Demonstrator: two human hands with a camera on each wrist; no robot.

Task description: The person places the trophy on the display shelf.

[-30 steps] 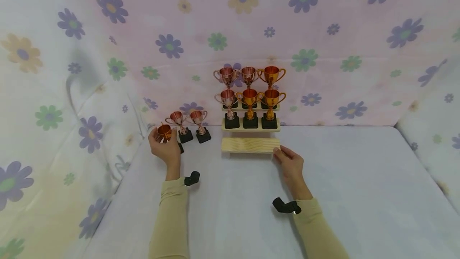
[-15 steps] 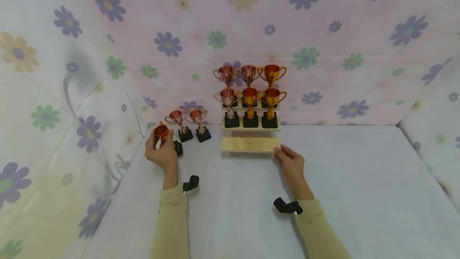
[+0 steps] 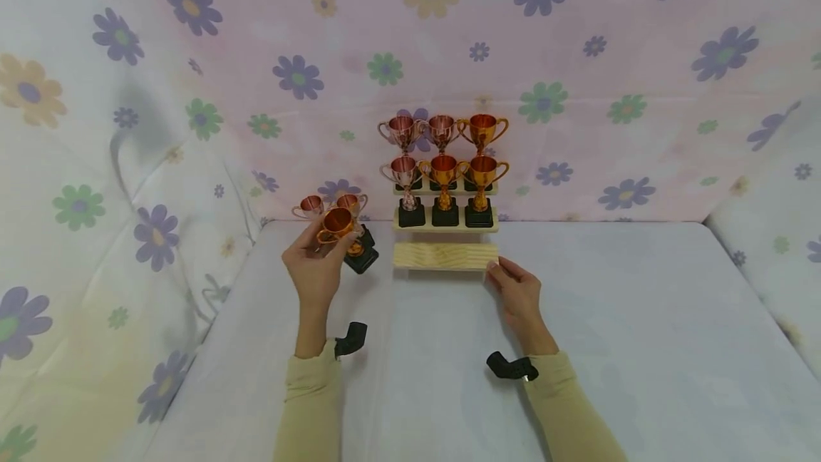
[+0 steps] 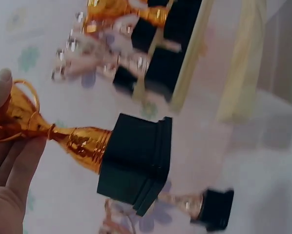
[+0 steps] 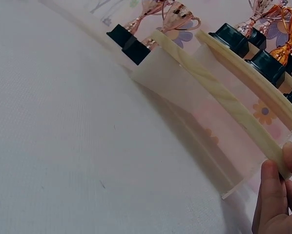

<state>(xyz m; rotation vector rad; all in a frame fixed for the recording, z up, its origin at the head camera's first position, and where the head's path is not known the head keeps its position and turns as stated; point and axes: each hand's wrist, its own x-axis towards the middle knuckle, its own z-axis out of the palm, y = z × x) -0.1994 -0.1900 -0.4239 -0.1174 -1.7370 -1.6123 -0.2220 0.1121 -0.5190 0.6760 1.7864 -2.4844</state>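
My left hand (image 3: 314,269) holds a gold trophy cup (image 4: 87,144) by its bowl, tilted, with its black base pointing away from the palm. In the head view it overlaps two rose-gold trophy cups (image 3: 350,203) that stand at the back left of the table. My right hand (image 3: 519,299) pinches the right end of the lowest wooden step (image 3: 442,256) of a tiered display stand, thumb on top and fingers beneath. That step is bare. The middle step (image 3: 417,229) carries a rose-gold cup (image 3: 405,172) and two gold cups (image 3: 482,173).
On the top step stand two rose-gold cups (image 3: 402,132) and a gold cup (image 3: 482,132). Clear side panels (image 5: 160,78) support the steps. Flowered cloth (image 3: 545,34) rises behind and beside the white-covered table (image 3: 616,319).
My left hand first shifted slightly left with the gold trophy cup, then carried it right, in front of the rose-gold cups. My right hand stays on the lowest step.
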